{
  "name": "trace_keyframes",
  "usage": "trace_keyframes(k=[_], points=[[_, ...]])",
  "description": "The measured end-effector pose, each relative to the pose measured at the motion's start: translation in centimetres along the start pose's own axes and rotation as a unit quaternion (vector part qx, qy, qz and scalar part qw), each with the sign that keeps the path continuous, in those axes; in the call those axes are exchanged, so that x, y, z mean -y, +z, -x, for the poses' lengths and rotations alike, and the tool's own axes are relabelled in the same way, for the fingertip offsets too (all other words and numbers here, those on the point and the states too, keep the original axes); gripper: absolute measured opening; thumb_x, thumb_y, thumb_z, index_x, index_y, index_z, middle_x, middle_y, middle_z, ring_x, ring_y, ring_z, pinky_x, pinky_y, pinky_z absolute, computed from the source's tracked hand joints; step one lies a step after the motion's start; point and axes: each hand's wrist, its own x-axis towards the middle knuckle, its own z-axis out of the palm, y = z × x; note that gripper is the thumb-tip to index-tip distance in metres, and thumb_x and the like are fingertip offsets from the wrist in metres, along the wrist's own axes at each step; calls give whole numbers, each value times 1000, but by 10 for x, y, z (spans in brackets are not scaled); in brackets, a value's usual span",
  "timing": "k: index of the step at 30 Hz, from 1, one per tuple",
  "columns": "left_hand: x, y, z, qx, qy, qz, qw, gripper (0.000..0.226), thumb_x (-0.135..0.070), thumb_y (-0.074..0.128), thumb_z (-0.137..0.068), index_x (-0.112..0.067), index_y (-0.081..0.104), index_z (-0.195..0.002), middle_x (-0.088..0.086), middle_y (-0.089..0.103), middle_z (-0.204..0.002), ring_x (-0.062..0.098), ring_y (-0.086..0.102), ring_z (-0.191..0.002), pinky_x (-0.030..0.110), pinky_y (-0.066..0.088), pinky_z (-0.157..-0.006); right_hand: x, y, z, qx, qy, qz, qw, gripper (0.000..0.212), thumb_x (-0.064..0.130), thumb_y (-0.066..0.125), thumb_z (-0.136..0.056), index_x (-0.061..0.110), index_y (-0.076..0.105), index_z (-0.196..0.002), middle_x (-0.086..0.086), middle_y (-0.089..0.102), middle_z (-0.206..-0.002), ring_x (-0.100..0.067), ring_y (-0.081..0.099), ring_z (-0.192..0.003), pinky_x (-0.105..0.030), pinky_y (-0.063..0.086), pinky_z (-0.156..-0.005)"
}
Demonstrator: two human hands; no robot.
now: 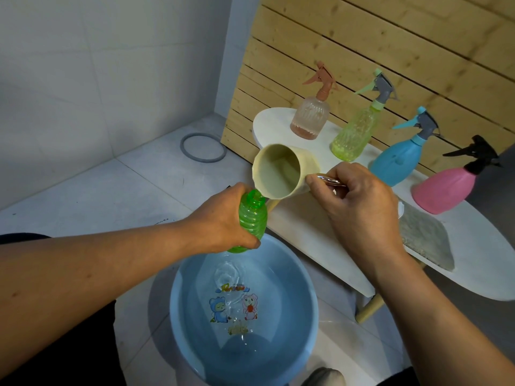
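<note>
Your left hand [223, 218] is wrapped around the green ribbed bottle [252, 215], thumb low on its body, fingers behind. You're holding the bottle near upright, neck up, in the air above the far rim of the blue basin [289, 288]. The basin sits on the floor with water in it, surface rippled.

Your right hand [359, 201] pinches the shiny handle [328, 180] of the cream cup [281, 171]. The cup is tipped on its side, mouth facing you, its lower lip right at the bottle's neck. Can't tell if anything is flowing.

Behind, on the white table [479, 260], is a row of four spray bottles: clear pink [309, 118], yellow-green [352, 135], blue [398, 160], pink with black head [443, 189]. A grey cloth [423, 238] lies near the table's front edge, and a grey ring [204, 160] lies on the floor by the wall.
</note>
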Motion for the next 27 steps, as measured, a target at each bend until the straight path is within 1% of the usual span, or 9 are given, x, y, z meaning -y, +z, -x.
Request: trace_keyframes(k=[3, 9, 15, 19, 27], points=[[0, 0, 0, 1, 2, 2, 1000, 87, -31, 97, -58, -40, 39, -122, -19, 55, -107, 4, 58, -96, 17, 47, -70, 0, 0, 0, -1, -5, 2, 1000, 35, 41, 69, -92, 17, 55, -70, 5, 47, -64, -13, 41, -60, -28, 31, -53], [0, 0, 0, 4, 4, -2, 1000, 88, -33, 97, -57, -39, 39, -123, -18, 55, -107, 5, 58, -95, 19, 49, -71, 0, 0, 1, -3, -14, 4, 1000, 35, 41, 68, -92, 19, 54, -70, 6, 47, -65, -13, 41, -60, -29, 31, -53], [0, 0, 0, 8, 5, -5, 1000, 88, -33, 97, -58, -38, 40, -124, -16, 55, -108, 6, 58, -97, 23, 53, -75, 2, 1, 1, -6, -24, 10, 1000, 34, 42, 68, -92, 19, 54, -70, 5, 47, -66, -17, 43, -62, -30, 30, -53], [1, 1, 0, 6, 6, -4, 1000, 87, -33, 97, -58, -40, 39, -122, -17, 56, -107, 5, 58, -96, 22, 50, -74, 2, 1, 2, -6, -25, 10, 1000, 33, 42, 67, -92, 20, 55, -71, 5, 49, -67, -17, 44, -63, -32, 28, -56], [1, 2, -1, 8, 4, -8, 1000, 88, -33, 97, -57, -40, 39, -123, -16, 57, -108, 6, 59, -97, 23, 53, -75, 1, 0, 3, -11, -38, 19, 999, 32, 42, 67, -93, 21, 55, -72, 4, 50, -69, -18, 44, -64, -31, 27, -59]])
